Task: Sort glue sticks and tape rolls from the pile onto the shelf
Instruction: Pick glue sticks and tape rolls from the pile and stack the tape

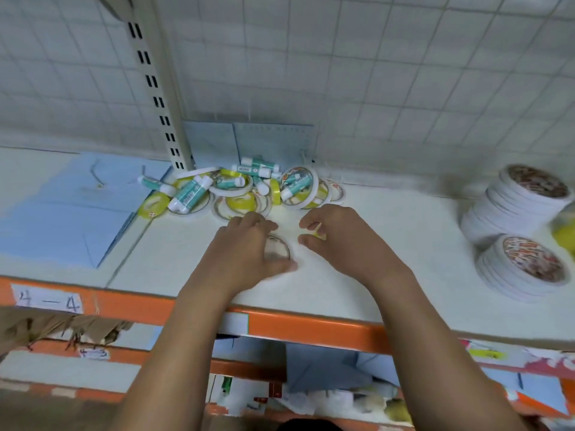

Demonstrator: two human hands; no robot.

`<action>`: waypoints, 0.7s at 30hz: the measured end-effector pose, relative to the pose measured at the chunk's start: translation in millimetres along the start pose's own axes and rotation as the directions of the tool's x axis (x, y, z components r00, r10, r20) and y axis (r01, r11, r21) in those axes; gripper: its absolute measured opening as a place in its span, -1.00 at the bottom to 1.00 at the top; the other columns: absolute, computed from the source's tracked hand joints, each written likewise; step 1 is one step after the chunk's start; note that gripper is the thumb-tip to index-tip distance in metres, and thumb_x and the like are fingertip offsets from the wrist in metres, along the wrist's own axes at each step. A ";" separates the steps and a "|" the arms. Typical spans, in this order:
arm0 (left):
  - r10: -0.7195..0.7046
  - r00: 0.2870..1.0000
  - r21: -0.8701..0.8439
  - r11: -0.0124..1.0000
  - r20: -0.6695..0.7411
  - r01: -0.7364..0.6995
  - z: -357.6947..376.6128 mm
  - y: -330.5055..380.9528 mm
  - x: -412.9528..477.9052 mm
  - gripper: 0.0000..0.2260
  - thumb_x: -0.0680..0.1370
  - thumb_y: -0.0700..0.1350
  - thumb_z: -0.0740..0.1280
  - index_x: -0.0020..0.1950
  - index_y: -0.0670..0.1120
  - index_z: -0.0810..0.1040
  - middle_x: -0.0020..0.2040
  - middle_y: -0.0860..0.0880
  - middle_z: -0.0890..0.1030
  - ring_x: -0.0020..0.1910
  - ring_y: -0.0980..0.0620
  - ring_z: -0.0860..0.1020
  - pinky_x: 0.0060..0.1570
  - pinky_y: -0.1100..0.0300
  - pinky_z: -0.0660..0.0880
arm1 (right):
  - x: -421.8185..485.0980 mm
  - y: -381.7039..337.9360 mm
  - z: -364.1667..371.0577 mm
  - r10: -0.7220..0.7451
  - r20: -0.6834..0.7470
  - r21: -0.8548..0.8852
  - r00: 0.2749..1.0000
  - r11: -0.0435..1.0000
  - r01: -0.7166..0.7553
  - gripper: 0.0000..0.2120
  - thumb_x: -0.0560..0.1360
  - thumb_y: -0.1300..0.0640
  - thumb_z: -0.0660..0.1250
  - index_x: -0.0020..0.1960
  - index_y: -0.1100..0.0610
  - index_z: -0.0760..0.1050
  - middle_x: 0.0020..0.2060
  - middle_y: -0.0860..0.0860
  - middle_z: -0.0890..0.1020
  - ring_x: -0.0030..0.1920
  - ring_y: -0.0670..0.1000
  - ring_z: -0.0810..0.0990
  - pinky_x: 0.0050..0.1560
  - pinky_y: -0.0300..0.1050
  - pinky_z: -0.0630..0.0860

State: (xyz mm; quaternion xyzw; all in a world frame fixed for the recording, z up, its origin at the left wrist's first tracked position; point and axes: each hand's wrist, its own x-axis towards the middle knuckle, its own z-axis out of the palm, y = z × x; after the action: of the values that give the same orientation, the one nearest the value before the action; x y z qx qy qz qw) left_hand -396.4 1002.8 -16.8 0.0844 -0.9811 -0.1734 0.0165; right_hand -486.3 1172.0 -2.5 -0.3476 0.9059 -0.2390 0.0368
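Where the hands meet over the middle of the white shelf board (pixel 389 231), the left hand (pixel 245 247) is seen curved over a flat white tape roll (pixel 279 248), with fingers at its far rim and thumb at its near rim. The grip is softened by motion blur. The right hand (pixel 339 241) is curled, and a small yellow piece (pixel 319 234) is pinched between forefinger and thumb. Most of the piece is hidden, so its kind cannot be told.

Just beyond the fingertips the pile (pixel 249 191) is heaped against the back. Cylindrical glue sticks (pixel 186 194), white-capped with teal labels, lie across thin ring-shaped rolls, some glossy yellow (pixel 239 204), some white. At least seven sticks are counted; an exact count of either is prevented by overlap.

Far right, well apart, two stacks (pixel 516 209) of white rolls with patterned centres are recorded, both blurred. A yellow object (pixel 564 234) is cut off by the right edge. At left, blue sheets (pixel 62 206) lie flat. The near side is edged by an orange rail (pixel 311 328).
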 end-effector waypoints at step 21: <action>0.200 0.980 -0.014 0.980 -0.024 -0.200 -16.2 -35.2 36.6 -0.34 0.35 0.36 0.36 0.37 0.09 0.43 0.32 0.08 0.42 0.28 0.00 0.39 0.15 0.09 0.36 | 94.2 -19.1 29.7 0.057 -0.120 -0.501 0.991 0.858 -0.110 -0.33 0.44 -0.07 0.42 0.45 0.09 0.27 0.51 0.10 0.19 0.52 0.12 0.12 0.46 0.00 0.17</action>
State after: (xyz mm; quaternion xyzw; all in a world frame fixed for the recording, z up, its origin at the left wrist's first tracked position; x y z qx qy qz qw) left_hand -425.8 958.4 -13.6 -0.0128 -0.9829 -0.1781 0.0457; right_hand -538.9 1086.6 -10.5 -0.2929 0.9518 -0.0080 -0.0911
